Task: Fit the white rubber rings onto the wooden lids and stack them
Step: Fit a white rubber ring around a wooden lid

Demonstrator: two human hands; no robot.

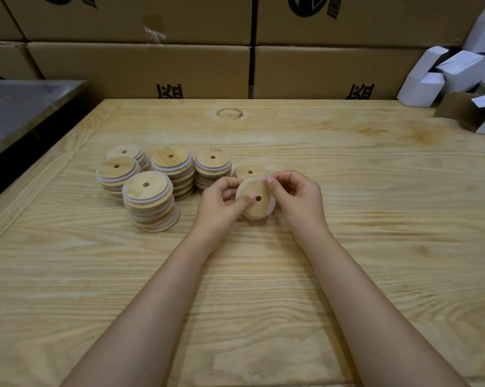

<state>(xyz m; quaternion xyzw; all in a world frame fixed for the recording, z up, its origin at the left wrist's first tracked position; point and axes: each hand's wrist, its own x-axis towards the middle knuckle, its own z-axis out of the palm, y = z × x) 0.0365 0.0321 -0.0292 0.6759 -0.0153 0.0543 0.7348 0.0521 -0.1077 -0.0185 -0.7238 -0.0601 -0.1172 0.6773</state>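
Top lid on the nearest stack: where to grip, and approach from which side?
Pinch the top lid by its wooden rim, across its width, coming from above and the near side. It lies flat and topmost, overhanging its white ring, so the edge is exposed. The far side is crowded by other stacks; the near side looks free.

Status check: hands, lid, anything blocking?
Left hand and right hand both hold one wooden lid, tilted. White rubber ring on its rim, right fingertips pinching there. Ringed lid stacks sit left, clear of the hands.
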